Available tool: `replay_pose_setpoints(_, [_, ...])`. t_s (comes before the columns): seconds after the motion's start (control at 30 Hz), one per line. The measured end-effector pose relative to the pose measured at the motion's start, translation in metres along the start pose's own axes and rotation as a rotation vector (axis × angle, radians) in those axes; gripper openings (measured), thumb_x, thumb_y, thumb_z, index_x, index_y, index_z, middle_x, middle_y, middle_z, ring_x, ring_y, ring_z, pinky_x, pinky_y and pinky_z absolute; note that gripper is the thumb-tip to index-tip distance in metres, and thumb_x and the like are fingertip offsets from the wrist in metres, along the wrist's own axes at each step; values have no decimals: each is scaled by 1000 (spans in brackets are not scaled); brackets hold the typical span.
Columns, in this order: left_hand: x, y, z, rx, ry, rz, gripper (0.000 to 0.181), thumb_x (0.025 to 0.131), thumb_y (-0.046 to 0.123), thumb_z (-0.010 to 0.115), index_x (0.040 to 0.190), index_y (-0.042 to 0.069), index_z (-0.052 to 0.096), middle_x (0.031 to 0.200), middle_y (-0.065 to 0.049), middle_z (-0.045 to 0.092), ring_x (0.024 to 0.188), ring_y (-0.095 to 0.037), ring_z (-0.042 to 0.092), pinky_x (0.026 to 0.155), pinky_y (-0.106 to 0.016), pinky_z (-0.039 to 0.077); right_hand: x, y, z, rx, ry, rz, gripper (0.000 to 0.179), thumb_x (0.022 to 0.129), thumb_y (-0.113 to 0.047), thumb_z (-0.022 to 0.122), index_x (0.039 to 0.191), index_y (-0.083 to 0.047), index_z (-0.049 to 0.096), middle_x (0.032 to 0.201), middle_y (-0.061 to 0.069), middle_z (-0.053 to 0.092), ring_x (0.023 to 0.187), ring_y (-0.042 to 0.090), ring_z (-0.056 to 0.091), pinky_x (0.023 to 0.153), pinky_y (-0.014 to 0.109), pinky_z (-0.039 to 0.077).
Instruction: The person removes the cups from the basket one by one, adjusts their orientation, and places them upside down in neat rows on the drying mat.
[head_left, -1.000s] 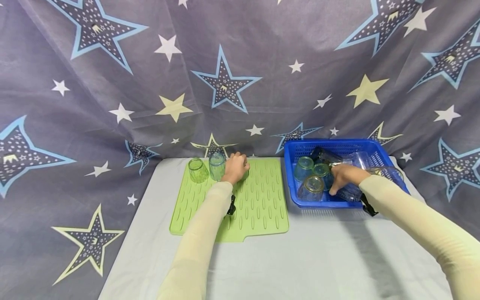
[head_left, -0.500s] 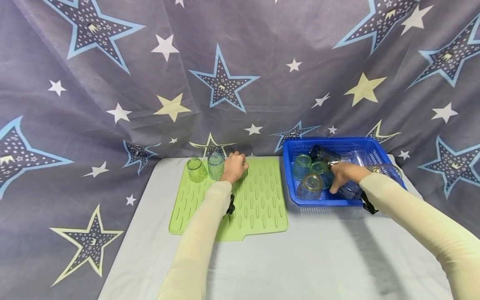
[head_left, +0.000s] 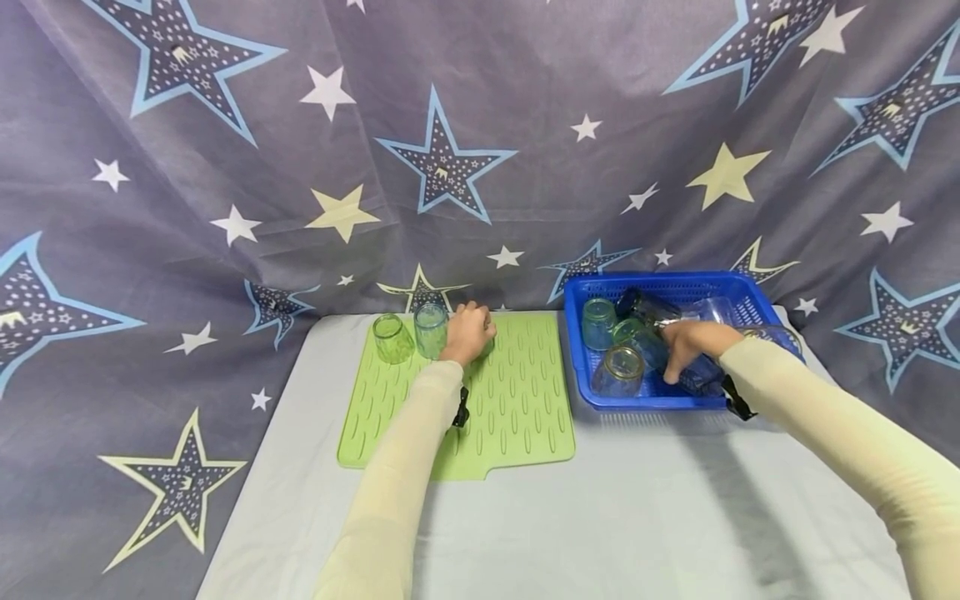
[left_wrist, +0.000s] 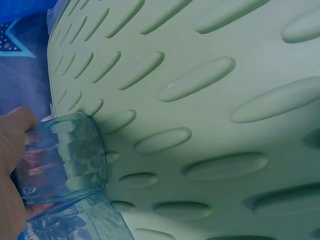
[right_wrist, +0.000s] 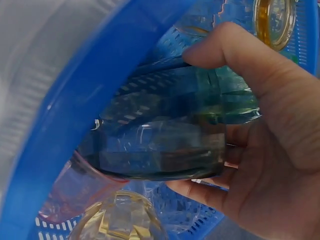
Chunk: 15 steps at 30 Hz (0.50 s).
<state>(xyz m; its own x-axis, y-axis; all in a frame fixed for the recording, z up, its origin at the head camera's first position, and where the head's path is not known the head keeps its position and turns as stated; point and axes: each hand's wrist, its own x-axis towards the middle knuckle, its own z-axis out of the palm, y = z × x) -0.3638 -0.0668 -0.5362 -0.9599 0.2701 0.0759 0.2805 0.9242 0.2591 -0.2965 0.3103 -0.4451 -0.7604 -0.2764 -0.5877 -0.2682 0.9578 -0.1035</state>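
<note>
In the head view my left hand (head_left: 468, 333) is on the green drying mat (head_left: 525, 392), its fingers curled round a bluish glass tumbler (left_wrist: 82, 150) that stands on the mat and is mostly hidden from above. Left of it are an upside-down blue tumbler (head_left: 432, 332) and a green tumbler (head_left: 393, 340). My right hand (head_left: 697, 343) reaches into the blue basket (head_left: 600, 402). It grips a dark blue-grey glass (right_wrist: 160, 145) lying on its side, thumb on one side and fingers on the other. A teal-green glass (right_wrist: 235, 100) lies behind it.
The basket also holds a teal tumbler (head_left: 598, 325), a tilted green-blue glass (head_left: 636, 337), an amber-rimmed glass (head_left: 619, 372), a black glass (head_left: 647, 307) and a clear glass (head_left: 714, 312). A star-patterned curtain (head_left: 262, 192) hangs behind the white table (head_left: 600, 508).
In the basket, the teal tumbler and the glass beside it have shifted slightly up and left, the latter now tilting more. Both hands stay nearly in place; the head view has drifted slightly.
</note>
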Motion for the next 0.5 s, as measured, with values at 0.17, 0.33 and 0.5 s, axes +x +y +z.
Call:
replay_pose_setpoints(0.17, [0,1,0,-10,-14,2,15,102,20,59,96,8,66,106,-13,62,99,-31,57,77,-43,54,-3,0,1,-26,-2,30,61,71,-31,87,108,13,64,110,27,69,106,38,65,96,50,55])
replay_pose_setpoints(0.33, [0,1,0,-15,-12,4,15,102,19,59,97,7,66,106,-13,62,100,-31,57,78,-43,54,-6,1,4,-11,-1,73,87,75,-34,81,133,20,45,134,39,54,129,52,51,106,55,47])
replay_pose_setpoints(0.5, [0,0,1,-6,-8,-1,15,102,20,59,95,8,65,106,-12,62,100,-31,57,76,-41,54,-9,1,9,24,-10,94,102,80,-35,74,152,17,22,151,45,31,142,60,28,112,65,37])
